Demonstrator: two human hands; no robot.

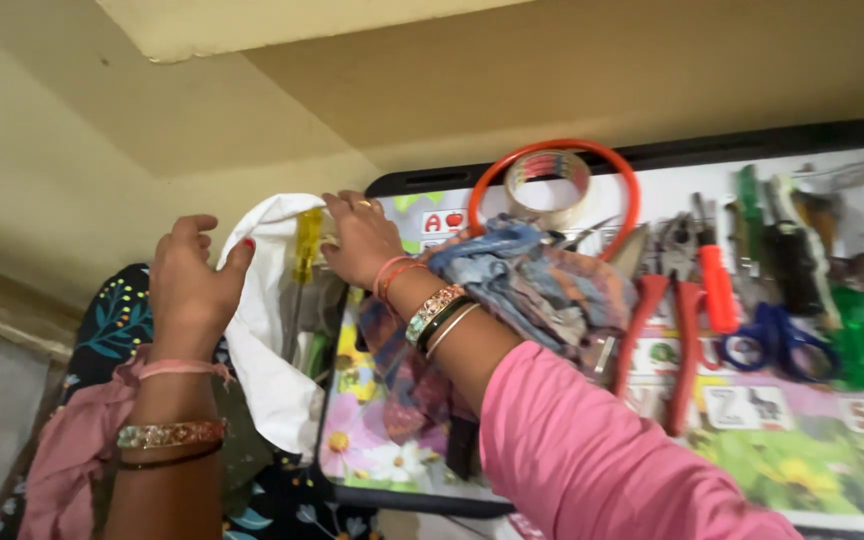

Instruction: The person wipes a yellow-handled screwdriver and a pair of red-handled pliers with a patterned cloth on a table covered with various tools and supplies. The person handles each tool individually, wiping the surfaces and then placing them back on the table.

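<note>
Left hand [189, 285] at about 9 o'clock of the frame, fingers curled and pinched on the edge of a white cloth [270, 340], thumb pressed to its upper fold

Right hand [360, 238] just past the cloth toward 3 o'clock, fingers closed over the far end of a yellow-handled screwdriver [304, 262], half wrapped in that cloth; handle at 12 o'clock, shaft running down toward 6 o'clock and partly hidden

Cloth likely light, limp and quick to slip off; best pinched at a bunched edge, as now. Screwdriver stiff and fairly light, its clear plastic handle probably slick; surest hold around the thick handle, not the thin shaft

Both things hanging over the left rim of a black-edged tray [407, 182] with a flowered, lettered picture face

Close at 3 o'clock of the right wrist, a crumpled blue patterned rag [542, 285] lying under the forearm and crowding that side. Farther toward 2 o'clock, a roll of clear tape [548, 186] inside an orange ring [634, 195]. Toward 3 o'clock, red-handled pliers [664, 320], blue scissors [774, 340] and green-handled tools [857, 345], well apart from the hands
</note>
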